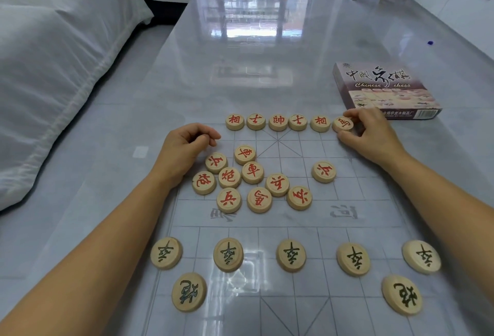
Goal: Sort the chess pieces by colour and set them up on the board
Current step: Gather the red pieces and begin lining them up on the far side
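Grey and glossy, the counter (267, 41) carries a clear grid-printed board (374, 202) across its near half.

By my judgement the sorting is done and the setting-up is a little past halfway. On the near side the dark-lettered pieces are placed: a row of five dark soldiers (290, 255) spaced across the board, with two dark cannons (189, 292) nearer still, one left and one right. Any dark back row lies below the frame, so I cannot tell about it.

On the far side a red back row (278, 122) of six discs stands edge to edge along the far line. Left of centre, a loose red cluster (252, 172) of nine still waits, with a lone red soldier (323, 172) apart to its right. Those ten need their places, and the back row still lacks pieces at both ends.

The right grip (371, 135) pinches the red horse (343, 123) at the right end of that row, the disc down on the board. The left grip (184, 148) rests at the board's far-left corner, just beside the cluster, fingers loosely curled and holding nothing that I can see.

Windows reflect in the counter's far half. A white-covered bed (53, 68) fills the left of the room. The chess box (385, 90) lies flat, far right, just beyond the right grip.
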The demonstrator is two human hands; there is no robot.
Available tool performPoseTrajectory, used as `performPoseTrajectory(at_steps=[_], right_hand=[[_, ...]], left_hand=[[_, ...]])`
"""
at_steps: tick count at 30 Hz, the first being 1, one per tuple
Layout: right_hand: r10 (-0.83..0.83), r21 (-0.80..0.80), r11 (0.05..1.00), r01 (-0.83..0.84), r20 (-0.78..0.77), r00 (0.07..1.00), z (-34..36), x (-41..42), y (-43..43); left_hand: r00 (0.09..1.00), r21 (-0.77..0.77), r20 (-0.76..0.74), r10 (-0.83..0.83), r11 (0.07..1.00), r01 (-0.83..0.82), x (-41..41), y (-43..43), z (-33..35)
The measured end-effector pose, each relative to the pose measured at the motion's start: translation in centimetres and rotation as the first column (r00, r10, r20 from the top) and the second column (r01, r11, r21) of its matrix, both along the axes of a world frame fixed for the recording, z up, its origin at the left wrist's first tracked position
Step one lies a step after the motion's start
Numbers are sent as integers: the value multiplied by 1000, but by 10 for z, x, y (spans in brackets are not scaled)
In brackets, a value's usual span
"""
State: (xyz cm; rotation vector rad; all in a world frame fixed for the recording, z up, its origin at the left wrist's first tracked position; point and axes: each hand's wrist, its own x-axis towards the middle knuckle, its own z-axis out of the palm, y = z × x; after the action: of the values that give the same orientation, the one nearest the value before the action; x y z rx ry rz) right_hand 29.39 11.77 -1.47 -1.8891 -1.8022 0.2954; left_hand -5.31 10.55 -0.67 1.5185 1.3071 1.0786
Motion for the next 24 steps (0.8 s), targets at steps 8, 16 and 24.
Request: performPoseTrajectory(at_steps=[8,16,24], right_hand=[[-51,-12,999,51,14,999,1,-3,2],[-57,-7,998,57,-22,998,-2,-2,3],[-71,-24,997,71,-23,997,0,-3,3]], left_hand=[[1000,-10,-5,9,1000,-9,0,-2,3],[993,-158,-113,-38,987,20,-19,-7,28],[911,-364,-305,-277,918,157,-37,-26,37]])
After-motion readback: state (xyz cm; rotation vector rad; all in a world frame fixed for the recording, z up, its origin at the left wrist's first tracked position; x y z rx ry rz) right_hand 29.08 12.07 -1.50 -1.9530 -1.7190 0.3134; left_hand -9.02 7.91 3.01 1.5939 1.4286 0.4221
